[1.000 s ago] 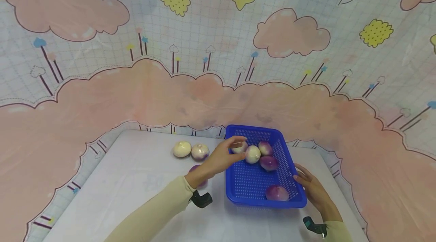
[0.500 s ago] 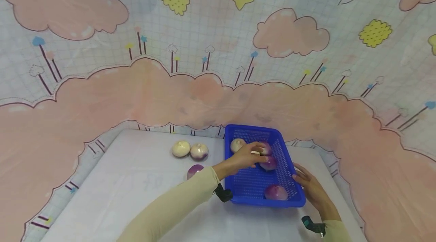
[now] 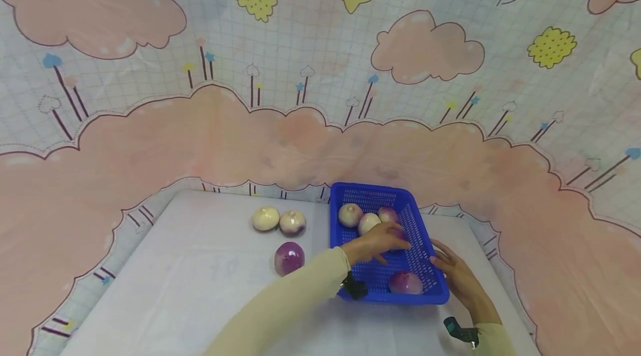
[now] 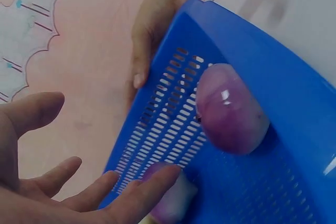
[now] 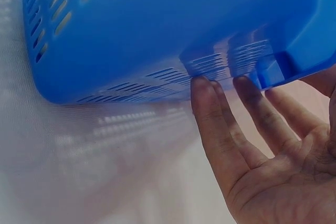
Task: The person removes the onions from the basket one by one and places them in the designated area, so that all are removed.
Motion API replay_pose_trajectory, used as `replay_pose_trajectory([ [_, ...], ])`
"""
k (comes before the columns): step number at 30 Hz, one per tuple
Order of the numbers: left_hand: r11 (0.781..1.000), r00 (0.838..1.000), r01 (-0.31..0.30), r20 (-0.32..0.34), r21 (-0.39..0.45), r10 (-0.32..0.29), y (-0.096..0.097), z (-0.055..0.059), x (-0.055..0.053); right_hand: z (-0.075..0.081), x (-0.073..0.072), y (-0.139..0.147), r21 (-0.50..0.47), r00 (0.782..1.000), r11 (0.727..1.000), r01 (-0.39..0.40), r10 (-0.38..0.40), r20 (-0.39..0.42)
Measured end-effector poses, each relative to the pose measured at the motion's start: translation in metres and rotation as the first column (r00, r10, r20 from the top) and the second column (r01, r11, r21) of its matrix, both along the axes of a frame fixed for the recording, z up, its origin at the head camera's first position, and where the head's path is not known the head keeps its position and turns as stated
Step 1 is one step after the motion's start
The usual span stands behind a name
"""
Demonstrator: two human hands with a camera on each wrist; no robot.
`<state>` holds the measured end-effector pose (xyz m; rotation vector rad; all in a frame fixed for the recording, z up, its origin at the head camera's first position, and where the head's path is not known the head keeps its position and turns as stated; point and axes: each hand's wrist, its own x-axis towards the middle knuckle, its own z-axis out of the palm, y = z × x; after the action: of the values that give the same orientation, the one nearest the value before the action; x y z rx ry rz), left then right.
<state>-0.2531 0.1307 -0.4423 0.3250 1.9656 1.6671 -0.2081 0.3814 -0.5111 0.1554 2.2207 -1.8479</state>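
while the left hand [image 3: 376, 242] spreads fingers over the basket [image 3: 434, 298], lower right, the right hand [image 3: 462, 282] touches it, fingers extended.

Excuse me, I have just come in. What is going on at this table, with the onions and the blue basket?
A person's left hand is inside the blue basket, over the onions, fingers spread and seemingly holding nothing; whether it touches one is hard to tell. The right hand touches the basket's right side from outside. Five onions are in the basket. Three others lie on the table: two pale onions side by side and one purple onion.
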Motion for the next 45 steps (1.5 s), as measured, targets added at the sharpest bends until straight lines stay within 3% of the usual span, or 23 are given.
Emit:
replay_pose_trajectory([
  [9, 0.994, 0.994, -0.099, 0.05, -0.056, 0.102, 0.022, -0.011, 0.011, 0.0, -0.001, -0.001, 0.005, 1.0, 1.0, 0.003, -0.003, 0.003],
  [18, 0.992, 0.986, -0.113, 0.112, -0.064, 0.12, 0.034, -0.024, 0.024, 0.001, -0.001, 0.0, -0.008, 1.0, 1.0, 0.003, -0.003, -0.001],
  [26, 0.987, 0.994, -0.082, 0.056, -0.136, 0.091, 0.038, -0.033, 0.032, -0.001, -0.001, 0.002, -0.014, 1.0, 1.0, -0.015, 0.015, -0.009],
  [33, 0.967, 0.998, -0.052, 0.017, -0.248, 0.058, 0.037, -0.044, 0.033, -0.001, -0.001, 0.003, -0.027, 1.0, 0.999, -0.028, 0.027, -0.009],
  [45, 0.957, 0.998, -0.056, -0.008, -0.284, 0.056, 0.037, -0.053, 0.031, -0.003, 0.0, 0.004, -0.027, 1.0, 0.999, -0.028, 0.028, -0.012],
])
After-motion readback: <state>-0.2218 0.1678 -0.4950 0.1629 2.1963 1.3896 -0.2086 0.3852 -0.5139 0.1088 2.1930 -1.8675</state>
